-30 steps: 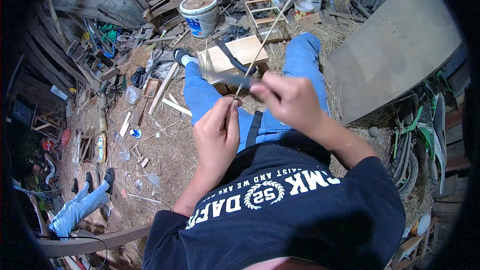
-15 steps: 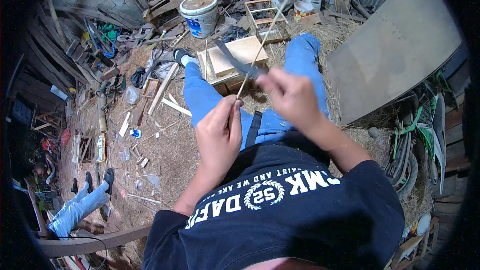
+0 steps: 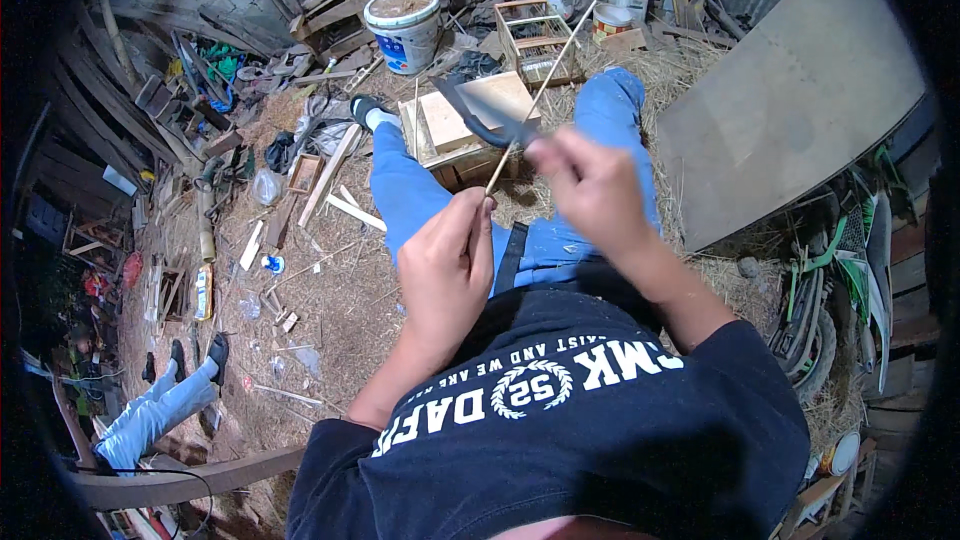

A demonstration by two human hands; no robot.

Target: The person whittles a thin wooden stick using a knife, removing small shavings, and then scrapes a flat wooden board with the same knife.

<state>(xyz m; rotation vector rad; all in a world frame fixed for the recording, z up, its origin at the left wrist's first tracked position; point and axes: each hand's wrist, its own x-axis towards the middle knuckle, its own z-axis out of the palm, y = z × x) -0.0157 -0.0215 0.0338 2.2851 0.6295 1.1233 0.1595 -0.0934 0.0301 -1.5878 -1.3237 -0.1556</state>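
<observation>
My left hand (image 3: 445, 270) is closed around the lower end of a thin pale stick (image 3: 550, 76), which slants up and to the right. My right hand (image 3: 590, 185) grips a dark knife (image 3: 485, 112) whose blurred blade lies across the stick, a short way above my left hand. A wooden box with boards on top (image 3: 440, 145) stands between my knees, behind the knife.
A white bucket (image 3: 405, 45) and small wooden cage (image 3: 540, 45) stand ahead. A large leaning sheet (image 3: 785, 100) and motorbike (image 3: 825, 310) are at the right. Loose slats (image 3: 330, 180) lie left; another person's legs (image 3: 155, 420) show lower left.
The knife in my right hand has moved upward along the stick, farther from my left hand. My left hand and the stick have shifted slightly right.
</observation>
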